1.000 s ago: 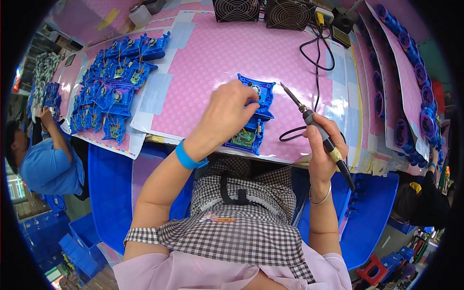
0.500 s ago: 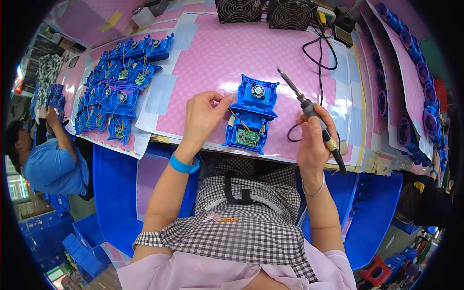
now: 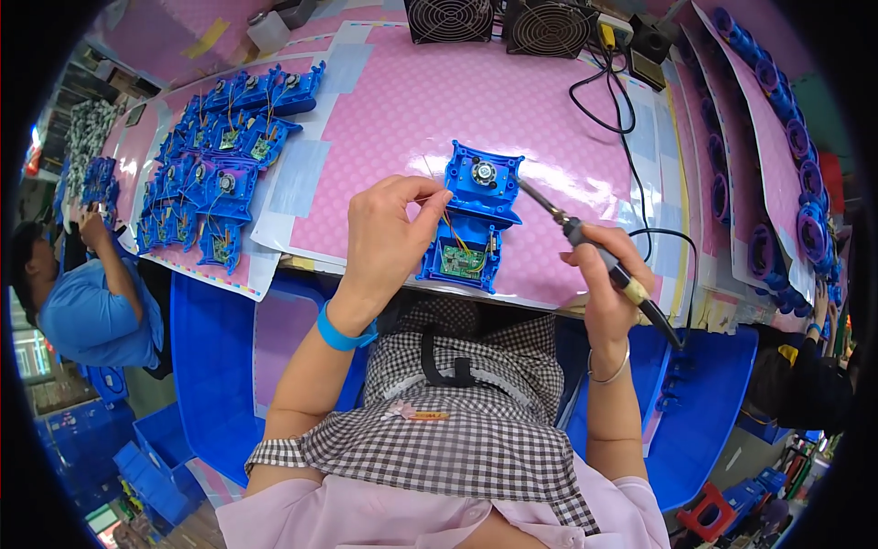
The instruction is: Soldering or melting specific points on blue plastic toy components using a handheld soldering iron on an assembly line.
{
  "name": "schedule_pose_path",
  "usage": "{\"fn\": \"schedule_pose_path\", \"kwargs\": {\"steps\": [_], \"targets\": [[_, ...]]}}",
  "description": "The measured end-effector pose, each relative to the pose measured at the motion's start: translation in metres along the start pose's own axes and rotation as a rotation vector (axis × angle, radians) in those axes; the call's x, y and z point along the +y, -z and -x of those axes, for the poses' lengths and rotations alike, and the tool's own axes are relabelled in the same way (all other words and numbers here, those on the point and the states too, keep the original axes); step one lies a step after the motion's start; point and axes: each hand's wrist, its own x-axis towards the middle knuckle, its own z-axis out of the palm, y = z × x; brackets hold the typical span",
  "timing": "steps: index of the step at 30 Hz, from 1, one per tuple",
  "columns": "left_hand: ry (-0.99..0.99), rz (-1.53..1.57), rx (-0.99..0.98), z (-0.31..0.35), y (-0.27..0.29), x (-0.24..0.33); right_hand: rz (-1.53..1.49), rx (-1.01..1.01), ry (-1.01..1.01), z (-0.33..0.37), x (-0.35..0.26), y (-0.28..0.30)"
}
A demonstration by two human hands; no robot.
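1. Our left hand [image 3: 389, 233] pinches a thin strand between thumb and fingertips – it looks like solder wire or a lead, too fine to tell which – just beside the left edge of the blue plastic housing [image 3: 471, 220].
2. Our right hand [image 3: 604, 284] is closed around the handle of a soldering iron [image 3: 594, 252], held like a pen, its tip pointing at the upper right of the housing near the round metal part [image 3: 483, 171].
3. That housing lies open on the pink mat [image 3: 393, 101] close to the near table edge, a small green circuit board [image 3: 462, 263] at its lower end with coloured wires running up from it.
4. We judge the step to be soldering a joint inside the housing – iron and strand are both near, though we cannot tell that either touches metal.
5. What follows calls for bringing tip and strand together on one small joint, steadily, without the hot tip brushing the plastic wall or wire insulation.
6. More blue housings [image 3: 215, 156] lie grouped at the far left of the mat.
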Motion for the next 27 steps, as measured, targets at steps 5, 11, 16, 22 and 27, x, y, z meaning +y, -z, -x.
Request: {"fn": "schedule_pose_path", "kwargs": {"steps": [5, 11, 16, 22, 27], "targets": [[0.110, 0.044, -0.038, 0.000, -0.005, 0.009, 0.032, -0.064, -0.043, -0.007, -0.005, -0.020], [0.087, 0.072, -0.051, -0.010, -0.020, 0.005, 0.077, -0.060, -0.008, -0.009, -0.005, -0.027], [0.020, -0.069, -0.133, -0.010, -0.021, -0.003, 0.068, -0.052, 0.004, -0.013, -0.005, -0.031], [-0.003, -0.062, -0.129, -0.010, -0.023, -0.004, 0.086, -0.061, 0.004, -0.015, -0.004, -0.033], [-0.017, -0.065, -0.150, -0.011, -0.022, -0.005, 0.059, -0.047, -0.011, -0.013, -0.008, -0.029]]}}
